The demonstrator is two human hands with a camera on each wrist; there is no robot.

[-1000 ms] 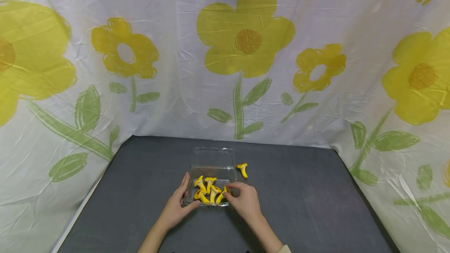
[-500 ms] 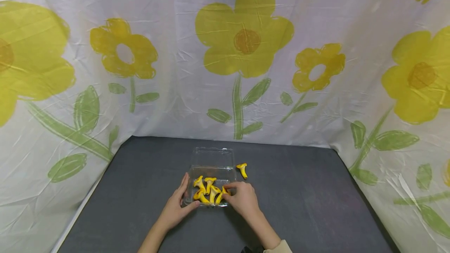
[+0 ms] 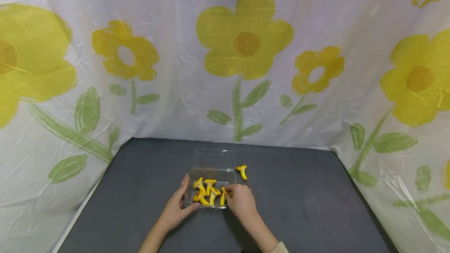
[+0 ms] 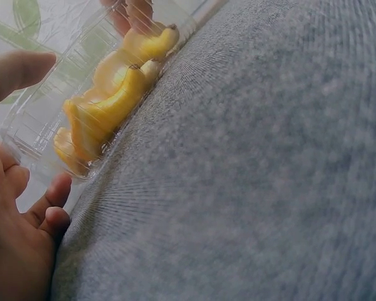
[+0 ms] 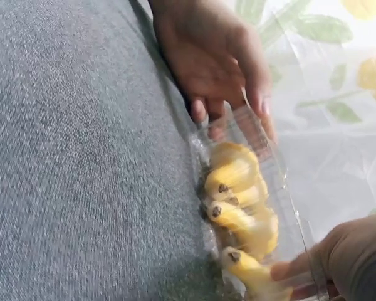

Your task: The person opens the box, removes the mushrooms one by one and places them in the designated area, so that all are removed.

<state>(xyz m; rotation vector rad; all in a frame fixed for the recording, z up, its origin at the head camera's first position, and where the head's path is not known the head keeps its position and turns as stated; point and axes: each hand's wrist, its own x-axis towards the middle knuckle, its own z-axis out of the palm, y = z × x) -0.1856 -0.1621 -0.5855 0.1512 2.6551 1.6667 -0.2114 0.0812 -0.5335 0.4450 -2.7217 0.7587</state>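
Note:
A hinged clear plastic container [image 3: 228,175] lies with its lid [image 3: 213,158] folded back. Several yellow chanterelle mushrooms [image 3: 213,195] are inside, in two rough rows. My left hand [image 3: 174,210] holds the container's left end, thumb at the front corner and fingers along the side. At the right end of the container, my right hand [image 3: 241,203] pinches another chanterelle [image 3: 223,197] that stands stem toward me beside the front row. Its cap is partly hidden by the fingers. In the right wrist view, stem ends [image 5: 235,256] show through the clear wall.
One loose chanterelle [image 3: 242,171] lies on the dark grey tabletop [image 3: 299,194], just right of the container. A white cloth [image 3: 175,89] printed with yellow flowers hangs behind the table and along both sides.
The chanterelle in my right hand has turned from a slant to nearly straight, with its stem toward me. My right fingers have moved down slightly. My left hand stays on the container.

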